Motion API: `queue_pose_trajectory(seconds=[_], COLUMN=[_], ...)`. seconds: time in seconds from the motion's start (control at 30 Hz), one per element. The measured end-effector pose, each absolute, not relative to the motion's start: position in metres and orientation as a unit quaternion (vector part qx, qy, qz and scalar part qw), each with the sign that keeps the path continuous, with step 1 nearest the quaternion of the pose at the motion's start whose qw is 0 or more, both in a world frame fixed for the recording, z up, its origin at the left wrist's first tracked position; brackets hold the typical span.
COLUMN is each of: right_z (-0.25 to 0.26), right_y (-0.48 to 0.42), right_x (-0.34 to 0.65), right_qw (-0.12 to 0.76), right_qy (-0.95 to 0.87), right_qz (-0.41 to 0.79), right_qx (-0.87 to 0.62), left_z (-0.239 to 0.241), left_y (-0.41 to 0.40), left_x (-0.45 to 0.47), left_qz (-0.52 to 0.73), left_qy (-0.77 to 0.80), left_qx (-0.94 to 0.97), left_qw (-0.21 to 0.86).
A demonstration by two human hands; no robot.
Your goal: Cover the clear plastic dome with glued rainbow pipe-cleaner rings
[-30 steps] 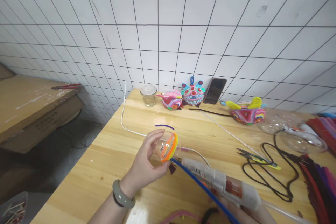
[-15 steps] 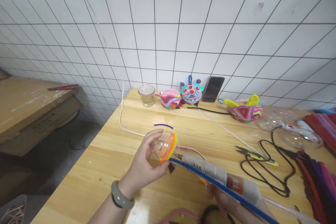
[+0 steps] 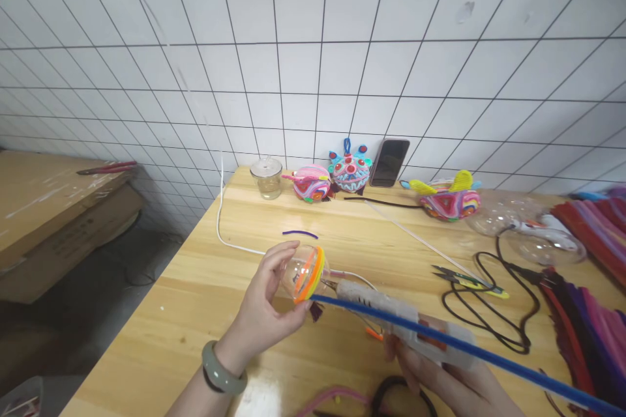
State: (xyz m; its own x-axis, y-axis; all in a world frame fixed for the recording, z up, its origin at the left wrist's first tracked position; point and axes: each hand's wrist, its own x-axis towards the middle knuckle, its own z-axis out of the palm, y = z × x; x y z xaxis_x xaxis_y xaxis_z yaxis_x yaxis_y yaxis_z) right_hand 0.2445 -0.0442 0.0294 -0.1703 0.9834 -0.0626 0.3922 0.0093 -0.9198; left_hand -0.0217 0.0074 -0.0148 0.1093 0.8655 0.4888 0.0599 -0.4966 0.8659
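Note:
My left hand is closed around a clear plastic ball, which has orange and yellow fuzzy strips ringing one side. From the ball's lower edge, by my left thumb, a long blue pipe cleaner stretches away to the lower right. My right hand grips a whitish translucent hot glue gun from below, partly hidden behind the pipe cleaner. The gun's metal nozzle points at the strip side of the ball, very close to it; whether it touches I cannot tell.
Along the tiled wall stand a glass cup, colourful decorated balls and a phone. Yellow-handled snips, a looped black cord and bundled pipe cleaners lie rightward. A short purple piece lies behind the ball.
The view has shifted slightly, so the background sits a little further left. The glue gun has tilted a bit, and the blue pipe cleaner now reaches further to the right. Both holds are unchanged.

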Motion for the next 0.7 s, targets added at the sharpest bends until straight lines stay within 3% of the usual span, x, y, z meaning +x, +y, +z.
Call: queue_pose_trajectory(seconds=[0.7], right_z=[0.015], right_y=[-0.045], right_x=[0.247], right_qw=[0.339], right_qy=[-0.616], right_qz=[0.473], right_qx=[-0.531], left_z=[-0.014], left_y=[0.007], left_x=[-0.022], left_qz=[0.553], left_qy=[0.361], left_qx=[0.660], left_qw=[0.358])
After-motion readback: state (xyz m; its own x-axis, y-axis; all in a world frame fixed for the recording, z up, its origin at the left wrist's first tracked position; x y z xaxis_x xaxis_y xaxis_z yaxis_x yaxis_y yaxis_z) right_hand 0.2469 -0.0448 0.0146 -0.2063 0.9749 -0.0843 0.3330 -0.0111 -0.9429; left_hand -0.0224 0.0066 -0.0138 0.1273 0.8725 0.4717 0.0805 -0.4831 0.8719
